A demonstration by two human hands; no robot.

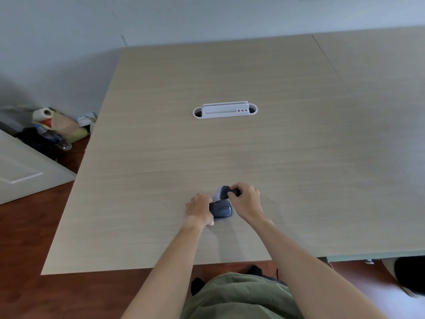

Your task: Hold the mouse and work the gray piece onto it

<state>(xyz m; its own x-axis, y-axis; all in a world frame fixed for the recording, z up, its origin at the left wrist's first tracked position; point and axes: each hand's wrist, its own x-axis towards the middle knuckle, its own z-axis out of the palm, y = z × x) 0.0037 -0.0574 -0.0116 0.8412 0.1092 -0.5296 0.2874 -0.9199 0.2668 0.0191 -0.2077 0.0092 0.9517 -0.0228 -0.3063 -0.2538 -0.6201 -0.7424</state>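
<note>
Room: pale wall behind a wide wooden desk (230, 146); red-brown floor below, a heap of bags and a paper roll (43, 114) on the floor off the desk's far left corner.
Desk fittings: a white cable grommet (225, 109) is set into the desk toward the far edge, well apart from my hands.
Mouse: the dark mouse (222, 208) lies on the desk near the near edge, about midway along it.
Left hand: my left hand (199, 209) grips the mouse from its left side, fingers curled round it, holding it down on the desk.
Right hand: my right hand (247, 200) pinches the dark handle of a small brush (224, 192), fingers closed on it; the pale bristles point left and down, touching or just beside the mouse's far end. I cannot tell which.
Risk, slip: I judge the mouse could skid toward the near edge if the left hand's grip loosens while the brush pushes on it.
Risk, brush: pressing hard could splay the bristles or flick dust over the desk.
Risk, view: my right hand hides most of the handle, so a shifting pinch would be hard for me to spot.
</note>
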